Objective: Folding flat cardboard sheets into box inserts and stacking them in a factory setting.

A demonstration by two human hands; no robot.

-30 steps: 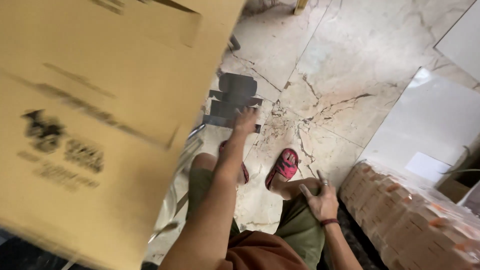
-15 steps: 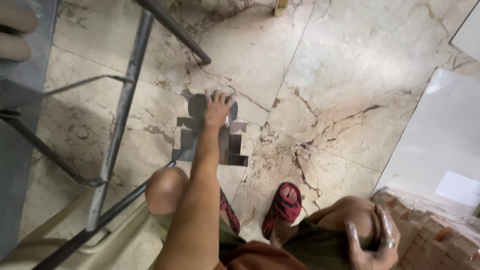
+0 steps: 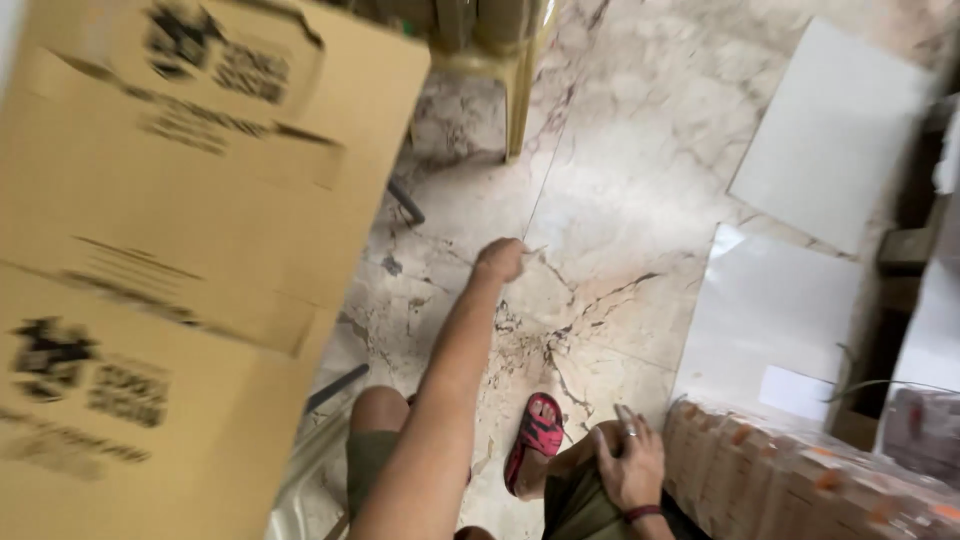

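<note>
My left arm reaches forward over the cracked marble floor (image 3: 600, 200). My left hand (image 3: 500, 260) is curled into a fist above it, and I see nothing in its grip. On my right knee rests my right hand (image 3: 632, 468), fingers spread and holding nothing, with a ring on one finger and a dark band at the wrist. My foot in a red sandal (image 3: 535, 440) stands on the floor between my knees.
Blurred brown cardboard boxes (image 3: 170, 250) fill the left side, close to the camera. White sheets (image 3: 835, 130) lie on the floor at the right. A stack of wrapped packs (image 3: 800, 480) sits at the lower right. A yellow plastic chair leg (image 3: 520, 90) stands at the top.
The view swung, bringing the cardboard boxes back in at the left. My left hand lifted off the dark cut-out piece on the floor, which is now out of sight. The right hand stays on the knee.
</note>
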